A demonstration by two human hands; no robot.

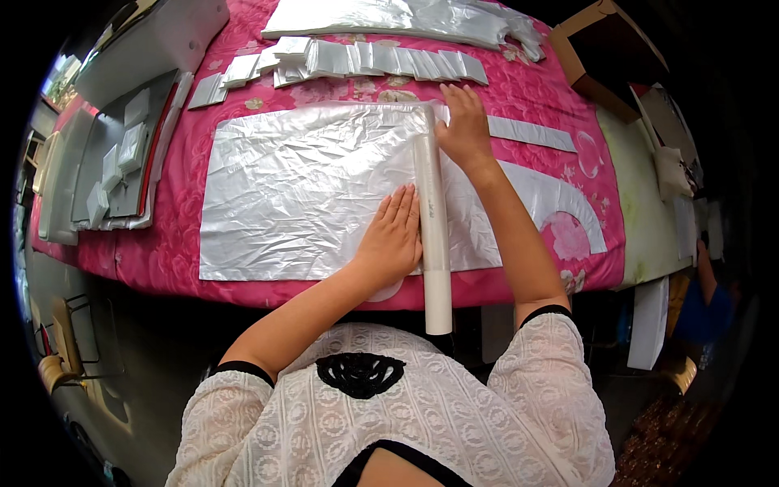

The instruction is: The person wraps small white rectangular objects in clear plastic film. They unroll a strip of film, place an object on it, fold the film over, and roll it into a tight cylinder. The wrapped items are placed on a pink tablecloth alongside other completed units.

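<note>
A thin silvery-white plastic bag lies spread on the pink cloth, its handle end with a curved cut-out to the right. Across it stands a long pale roll, which looks wound with clear film; its near end juts past the table's front edge. My left hand rests flat on the bag just left of the roll, fingers stretched out and pointing away from me. At the roll's far end, my right hand is beside it with fingers extended; whether it touches the roll I cannot tell.
A row of small folded white packets crosses the table beyond the bag. Farther back lies a stack of plastic bags. A grey board with several packets is at left, near a white bin. An open cardboard box stands far right.
</note>
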